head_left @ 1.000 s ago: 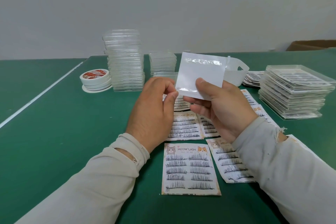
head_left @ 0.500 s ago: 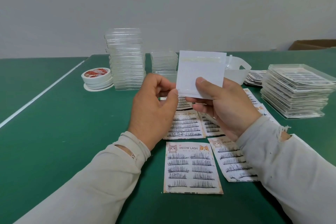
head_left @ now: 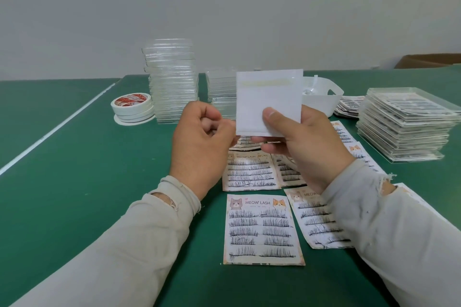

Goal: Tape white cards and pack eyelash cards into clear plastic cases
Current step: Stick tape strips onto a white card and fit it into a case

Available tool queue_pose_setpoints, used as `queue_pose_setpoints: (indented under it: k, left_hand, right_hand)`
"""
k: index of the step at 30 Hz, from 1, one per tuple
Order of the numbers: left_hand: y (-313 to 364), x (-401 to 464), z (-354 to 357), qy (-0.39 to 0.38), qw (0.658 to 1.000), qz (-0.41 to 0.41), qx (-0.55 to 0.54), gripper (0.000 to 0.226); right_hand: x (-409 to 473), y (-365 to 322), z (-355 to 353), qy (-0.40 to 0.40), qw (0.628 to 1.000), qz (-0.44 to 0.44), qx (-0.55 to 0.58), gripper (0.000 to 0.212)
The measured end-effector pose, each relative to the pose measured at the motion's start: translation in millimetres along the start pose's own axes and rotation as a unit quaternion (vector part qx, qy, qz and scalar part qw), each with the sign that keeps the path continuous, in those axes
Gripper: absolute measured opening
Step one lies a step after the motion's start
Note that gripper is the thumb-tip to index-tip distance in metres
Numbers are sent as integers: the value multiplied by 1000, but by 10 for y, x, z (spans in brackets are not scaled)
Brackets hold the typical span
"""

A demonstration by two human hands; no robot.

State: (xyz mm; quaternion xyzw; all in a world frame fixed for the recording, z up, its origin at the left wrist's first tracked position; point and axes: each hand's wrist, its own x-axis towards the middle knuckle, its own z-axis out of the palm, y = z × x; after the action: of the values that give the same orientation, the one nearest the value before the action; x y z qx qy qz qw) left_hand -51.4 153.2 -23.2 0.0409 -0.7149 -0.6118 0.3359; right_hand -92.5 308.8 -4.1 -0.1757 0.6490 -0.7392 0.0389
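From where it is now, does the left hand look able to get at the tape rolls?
Probably yes. The left hand is up beside the white card, apparently holding nothing, and only bare green table lies between it and the tape rolls.

The white card (head_left: 268, 101) carries a pale yellow strip. Below it on the green table (head_left: 87, 182), cream eyelash cards (head_left: 262, 229) show grey and orange cats. Left of the card, the tape rolls (head_left: 132, 107) are white with red print.
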Motion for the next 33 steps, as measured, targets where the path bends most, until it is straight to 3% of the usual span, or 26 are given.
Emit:
queue_pose_setpoints:
  k: [3, 9, 11, 15, 26, 33]
  left_hand:
    - [15, 3, -13, 7, 999, -22, -32, 19]
    - [28, -52, 12, -7, 1000, 9, 26, 43]
    - [29, -56, 19, -8, 999, 18, 34, 41]
    - [24, -58, 20, -39, 995, 56, 67, 15]
    - [13, -66, 34, -27, 1000, 9, -6, 30]
    - [3, -34, 17, -12, 1000, 8, 21, 23]
  right_hand:
    - [18, -28, -43, 6, 997, 45, 60, 10]
    - [28, -48, -59, 3, 991, 81, 108, 12]
    - [29, -51, -59, 5, 990, 83, 111, 12]
    - [32, -47, -65, 8, 990, 84, 114, 11]
    - [-2, -35, -35, -1, 999, 24, 26, 10]
    - [-26, -21, 7, -12, 999, 32, 35, 10]
